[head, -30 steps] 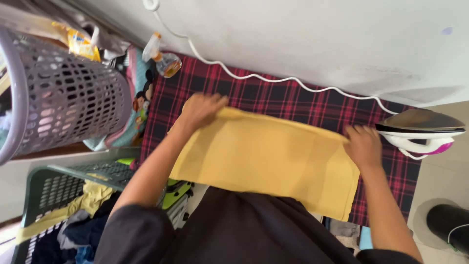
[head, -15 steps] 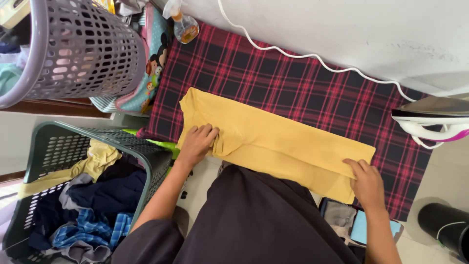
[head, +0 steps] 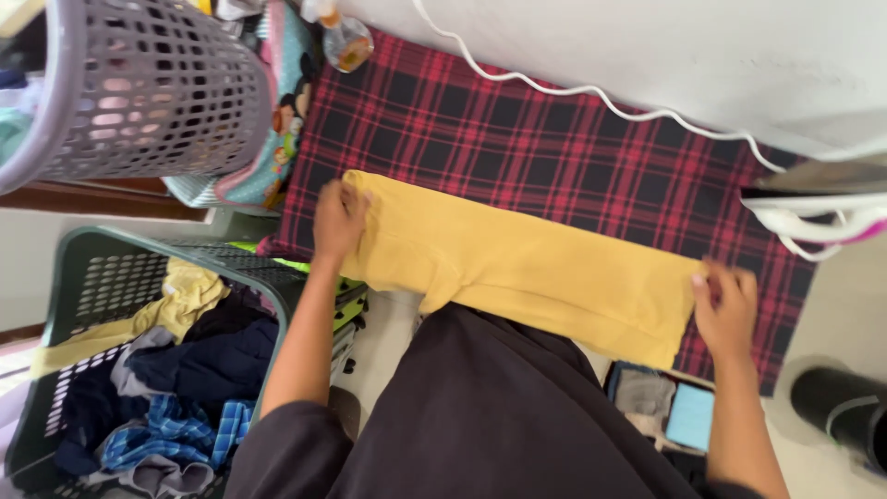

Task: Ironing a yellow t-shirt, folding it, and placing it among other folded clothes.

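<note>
A folded yellow cloth (head: 527, 268) lies as a long strip across the red and black plaid ironing surface (head: 554, 157). My left hand (head: 338, 220) grips the cloth's left end near the surface's left edge. My right hand (head: 726, 303) pinches the cloth's right end near the front right corner. My dark garment fills the lower middle of the view and hides the cloth's near edge.
A white and pink iron (head: 818, 214) stands at the right, its white coiled cord (head: 591, 91) running along the wall. A spray bottle (head: 344, 42) sits at the back left. A grey basket (head: 139, 92) and a green basket of clothes (head: 139, 370) stand left.
The cloth has been folded toward me into a narrower strip. Both hands then slid outward to the cloth's two ends.
</note>
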